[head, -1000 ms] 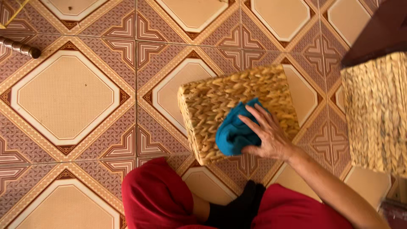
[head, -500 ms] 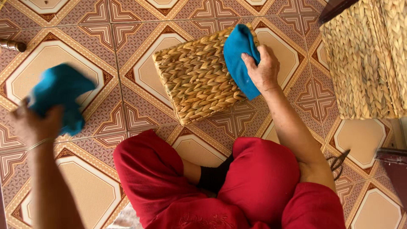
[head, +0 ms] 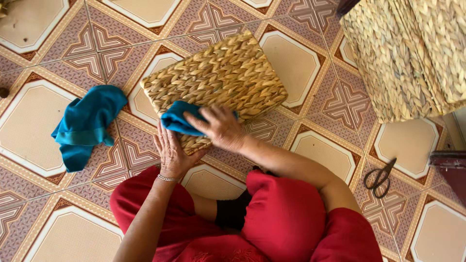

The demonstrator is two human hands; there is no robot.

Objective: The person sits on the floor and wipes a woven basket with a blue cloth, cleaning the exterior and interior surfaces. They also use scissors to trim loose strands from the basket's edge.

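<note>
head view: person seated on patterned tile floor (head: 43, 121), looking down at own lap and hands
woven box (head: 216, 87): flat rectangular piece of braided straw-coloured fibre, lying on the floor just ahead of the knees, near edge under both hands
handling, box: looks light and fairly stiff, rough braid gives grip, not fragile; best held by the long edges or a corner
teal cloth (head: 177, 120): soft, limp, bunched on the box's near edge; takes any grasp, crumples
right hand (head: 221, 127): fingers curled over the cloth, pressing it on the weave
left hand (head: 171, 153): flat, fingers together, braced against the box's near edge, touching it
second teal cloth (head: 85, 126): loose heap on the floor, left of the box, apart from both hands
large woven basket (head: 412, 53): top right, well apart
scissors (head: 381, 177): on the floor, right of the knee
</note>
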